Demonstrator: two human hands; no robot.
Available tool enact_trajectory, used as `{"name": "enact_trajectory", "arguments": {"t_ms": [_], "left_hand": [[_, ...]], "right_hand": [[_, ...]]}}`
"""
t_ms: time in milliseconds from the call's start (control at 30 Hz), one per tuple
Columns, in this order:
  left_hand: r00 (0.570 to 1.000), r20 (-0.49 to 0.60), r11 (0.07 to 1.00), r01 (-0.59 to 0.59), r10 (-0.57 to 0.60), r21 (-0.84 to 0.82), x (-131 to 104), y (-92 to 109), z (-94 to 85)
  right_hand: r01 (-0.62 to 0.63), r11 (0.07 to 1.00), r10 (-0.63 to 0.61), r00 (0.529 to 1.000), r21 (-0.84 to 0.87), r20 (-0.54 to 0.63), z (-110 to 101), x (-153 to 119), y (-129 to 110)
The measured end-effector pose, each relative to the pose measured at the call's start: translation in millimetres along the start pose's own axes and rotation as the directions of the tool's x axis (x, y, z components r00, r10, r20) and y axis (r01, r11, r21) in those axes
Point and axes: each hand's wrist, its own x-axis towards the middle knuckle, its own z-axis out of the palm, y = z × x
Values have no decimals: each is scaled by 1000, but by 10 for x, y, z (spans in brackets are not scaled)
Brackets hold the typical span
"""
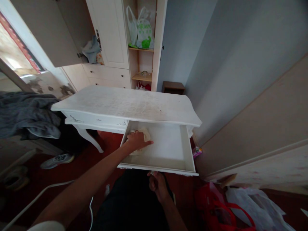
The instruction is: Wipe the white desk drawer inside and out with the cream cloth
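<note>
**dustbunny_77:** What's going on with the drawer? And where's the rag?

**me:** Cloth (144, 136) is inside the open drawer (168, 147), back left corner. My left hand (137, 140) lies flat on top of it, fingers stretched out and pressing it to the drawer floor, I guess because a flat palm keeps the whole cloth against the wood. My right hand (156, 183) is under the drawer's front edge, curled around what I take to be the pull, which probably keeps the drawer steady. You can't see exactly what the fingers grip.

**dustbunny_77:** Anything on the tabletop?

**me:** The white tabletop (125, 104) carries only scuffs and specks. Grey clothes (26, 115) are heaped to the left, a sneaker (56, 160) sits on the floor, and a red bag (221, 208) lies by my right side.

**dustbunny_77:** Any labels?

**me:** The plastic bag (143, 30) on the wardrobe shelf has green print, but it's too small to read. Same with the little pink box (196, 151) next to the drawer.
</note>
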Motion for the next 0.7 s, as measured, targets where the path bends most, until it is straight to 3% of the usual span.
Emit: {"name": "enact_trajectory", "arguments": {"t_ms": [67, 200, 300, 367, 467, 533, 600, 700], "left_hand": [[997, 70, 1000, -13, 13, -6, -12, -17, -14], [996, 40, 995, -76, 74, 60, -64, -101, 88], [971, 218, 994, -87, 99, -64, -104, -170, 243], [964, 246, 991, -77, 101, -106, -107, -211, 330], [994, 99, 979, -24, 45, -203, -38, -252, 390], [995, -68, 909, 37, -72, -414, 60, -257, 380], [952, -179, 770, 81, -247, -633, 184, -237, 353], [873, -204, 619, 133, -442, -774, 370, -148, 338]], "right_hand": [[0, 1000, 0, 1000, 1, 2, -9, 2, 2], [15, 1000, -15, 1000, -14, 21, -25, 2, 0], [27, 999, -27, 999, -29, 25, -32, -1, -1], [41, 998, -40, 999, -43, 25, -36, -3, 0], [49, 997, -48, 999, -59, 26, -49, 3, 9], [43, 997, -41, 999, -58, 27, -63, 11, 18], [43, 997, -41, 999, -61, 28, -77, 16, 24], [50, 996, -48, 998, -76, 29, -84, 13, 21]]}}
